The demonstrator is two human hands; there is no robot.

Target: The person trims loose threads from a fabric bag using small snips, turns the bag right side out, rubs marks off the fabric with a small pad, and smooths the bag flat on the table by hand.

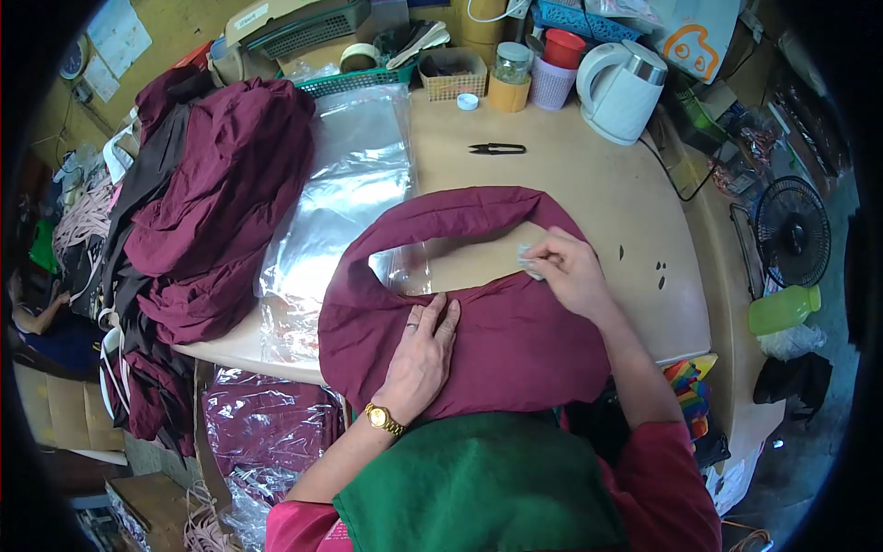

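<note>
A maroon fabric shoulder bag [524, 354] lies on the table in front of me, its wide strap looped away from my body. My left hand [425, 354] rests flat on the bag near its opening, fingers stretched out. At the right end of the opening, my right hand [563, 267] pinches a small pale wad of cloth [529, 261] just above the bag's edge. Whether the wad is cloth or paper is hard to make out. Black thread snips [498, 149] lie on the table beyond the strap.
Clear plastic bags [345, 193] lie left of the shoulder bag, beside a heap of maroon fabric [225, 202]. A white kettle [621, 92], jars and baskets line the back. Packed maroon goods [267, 419] sit below the table's left edge. A black fan [793, 230] stands right.
</note>
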